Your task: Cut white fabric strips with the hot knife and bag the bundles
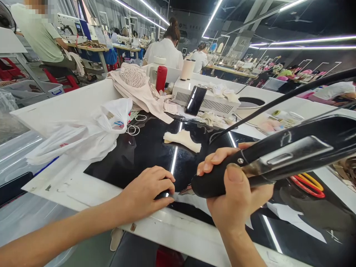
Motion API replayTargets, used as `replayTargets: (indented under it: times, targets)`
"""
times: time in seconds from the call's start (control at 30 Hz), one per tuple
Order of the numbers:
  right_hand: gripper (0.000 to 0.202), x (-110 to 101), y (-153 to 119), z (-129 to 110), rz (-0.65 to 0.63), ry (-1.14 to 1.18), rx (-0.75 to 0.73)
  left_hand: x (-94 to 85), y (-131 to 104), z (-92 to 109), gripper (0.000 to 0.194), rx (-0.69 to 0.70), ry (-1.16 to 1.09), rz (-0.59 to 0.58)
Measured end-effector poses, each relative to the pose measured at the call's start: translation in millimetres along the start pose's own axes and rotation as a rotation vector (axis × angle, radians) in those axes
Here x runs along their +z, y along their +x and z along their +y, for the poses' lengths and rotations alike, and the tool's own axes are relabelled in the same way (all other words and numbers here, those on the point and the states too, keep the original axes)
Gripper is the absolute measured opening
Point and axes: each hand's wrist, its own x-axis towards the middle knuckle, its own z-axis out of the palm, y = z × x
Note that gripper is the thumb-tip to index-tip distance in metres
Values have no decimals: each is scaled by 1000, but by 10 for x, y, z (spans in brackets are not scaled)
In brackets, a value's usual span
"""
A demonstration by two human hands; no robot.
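My right hand (236, 196) is wrapped round a bulky black handheld tool (217, 180) with a silver metal strip along its side. The tool reaches off to the right edge; its exact kind does not show. At the table's front edge, my left hand (150, 189) curls over a small, dark, shiny object (162, 194), mostly hidden by the fingers. Beyond both hands, a curved cream fabric piece (183, 140) lies on a glossy black mat (130, 155).
Around the mat are a white plastic bag (83, 137), beige lace garments (133, 85), a phone (196, 100), a red bottle (161, 78) and red and yellow rings (307, 185). A black cable (278, 105) crosses at right. Several people work at sewing machines behind.
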Motion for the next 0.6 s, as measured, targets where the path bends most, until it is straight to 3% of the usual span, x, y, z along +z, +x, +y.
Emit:
replayTargets:
  times: [0.17, 0.3, 0.6]
  targets:
    - [32, 24, -43, 25, -38, 3, -2, -4, -21, 9, 12, 4, -2, -12]
    - [30, 37, -62, 26, -40, -7, 7, 15, -34, -2, 28, -36, -6, 18]
    - [30, 64, -60, 26, -37, 0, 8, 21, -40, 15, 12, -23, 5, 28]
